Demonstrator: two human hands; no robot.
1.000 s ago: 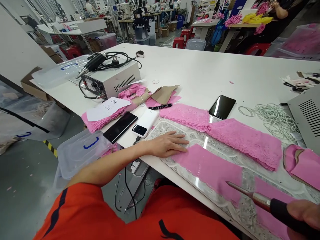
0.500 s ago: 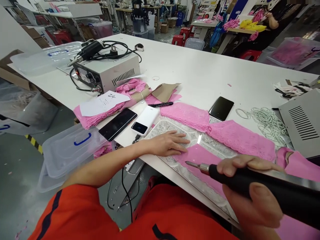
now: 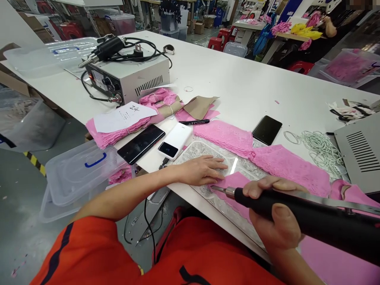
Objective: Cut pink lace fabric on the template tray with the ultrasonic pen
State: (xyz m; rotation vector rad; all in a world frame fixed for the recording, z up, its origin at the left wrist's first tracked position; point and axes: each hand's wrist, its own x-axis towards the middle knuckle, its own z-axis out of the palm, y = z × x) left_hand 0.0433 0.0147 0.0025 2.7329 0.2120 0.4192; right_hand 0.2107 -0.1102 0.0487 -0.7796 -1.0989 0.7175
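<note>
My right hand (image 3: pixel 276 209) is closed around a thick black handheld tool with a pointed metal tip (image 3: pixel 314 221). That tip sits over the left end of a pink fabric piece (image 3: pixel 234 182), close to my left fingers; whether it touches cannot be told. My left hand (image 3: pixel 204 170) lies flat with fingers stretched, pressing on the clear patterned plate (image 3: pixel 198 149) and the fabric's edge. Behind the plate lie folded pink lace strips (image 3: pixel 291 164). More pink fabric (image 3: pixel 335 261) is partly hidden beneath the tool.
A grey control box (image 3: pixel 142 75) with another black tool on top stands at the back left. Around the plate are a black phone (image 3: pixel 141 144), a white power bank (image 3: pixel 175 139), a marker (image 3: pixel 194 122), another phone (image 3: pixel 267 130), rubber bands (image 3: pixel 320 150) and a second grey box (image 3: pixel 360 146).
My right hand has moved left with the tool, bringing its tip nearer my left fingers. The left hand stays flat in about the same place. The view has shifted slightly.
</note>
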